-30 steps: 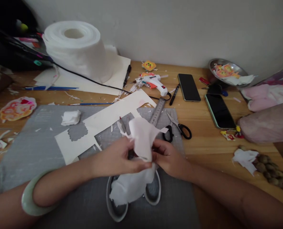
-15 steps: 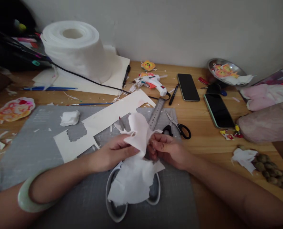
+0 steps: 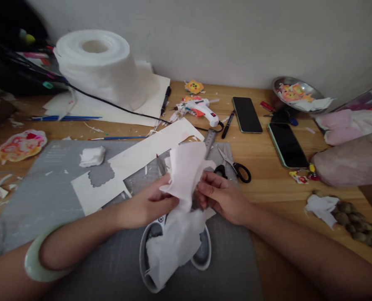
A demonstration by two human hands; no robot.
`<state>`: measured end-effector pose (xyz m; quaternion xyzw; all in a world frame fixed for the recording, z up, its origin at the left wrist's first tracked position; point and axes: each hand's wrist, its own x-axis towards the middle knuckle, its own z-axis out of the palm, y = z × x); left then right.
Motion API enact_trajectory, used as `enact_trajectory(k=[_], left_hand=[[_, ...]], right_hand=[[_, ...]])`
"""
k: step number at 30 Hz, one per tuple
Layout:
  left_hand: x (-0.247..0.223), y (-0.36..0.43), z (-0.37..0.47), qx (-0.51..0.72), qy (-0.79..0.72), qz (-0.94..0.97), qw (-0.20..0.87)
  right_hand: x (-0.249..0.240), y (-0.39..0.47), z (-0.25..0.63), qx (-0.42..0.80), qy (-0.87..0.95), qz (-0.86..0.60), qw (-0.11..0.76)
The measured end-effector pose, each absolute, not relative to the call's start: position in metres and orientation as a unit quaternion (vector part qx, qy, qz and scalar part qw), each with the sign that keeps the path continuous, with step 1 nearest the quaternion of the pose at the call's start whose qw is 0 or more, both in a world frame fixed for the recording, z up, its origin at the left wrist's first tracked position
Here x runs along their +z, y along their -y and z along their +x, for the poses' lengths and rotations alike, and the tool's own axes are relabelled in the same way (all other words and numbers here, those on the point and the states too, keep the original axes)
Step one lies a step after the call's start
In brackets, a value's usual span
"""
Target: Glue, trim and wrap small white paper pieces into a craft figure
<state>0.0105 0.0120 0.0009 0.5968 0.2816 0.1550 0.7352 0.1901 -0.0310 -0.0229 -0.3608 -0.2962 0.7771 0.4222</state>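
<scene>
My left hand [image 3: 145, 205] pinches a soft white tissue [image 3: 188, 167] between thumb and fingers, above the grey cutting mat [image 3: 94, 255]. Its upper part stands up between my hands. A crumpled lower part hangs over large scissors with white-and-grey handles [image 3: 143, 255], hiding much of them. At the tissue's right edge, my right hand [image 3: 220, 195] is closed with fingertips pressed together on it. The exact grip there is partly hidden. Just beyond that hand lie black-handled scissors [image 3: 242, 172] and a metal ruler [image 3: 209, 138].
Cut white card [image 3: 151, 152] and a folded white wad [image 3: 92, 156] lie on the mat. Behind stand a big white roll [image 3: 94, 71] and a glue gun [image 3: 208, 113]. Two phones [image 3: 247, 115], a metal bowl [image 3: 276, 94] and a pinkish pouch [image 3: 348, 161] are at right.
The tissue's upper part has turned and spread wider between my hands. Its hanging part has crumpled and shifted lower left. Both hands have stayed nearly in place.
</scene>
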Motion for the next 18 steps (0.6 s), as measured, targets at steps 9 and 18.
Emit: enact_trajectory(k=[9,18], left_hand=[[-0.0023,-0.0123,0.0105,0.155,-0.333,0.645,0.670],[-0.0033,-0.0116,0.0045,0.162,-0.244,0.589,0.753]], right_hand=[[-0.0185,0.0315,0.1907,0.783,0.293,-0.355,0.419],[-0.0220,0.0315,0.1919,0.782,0.299,-0.350,0.420]])
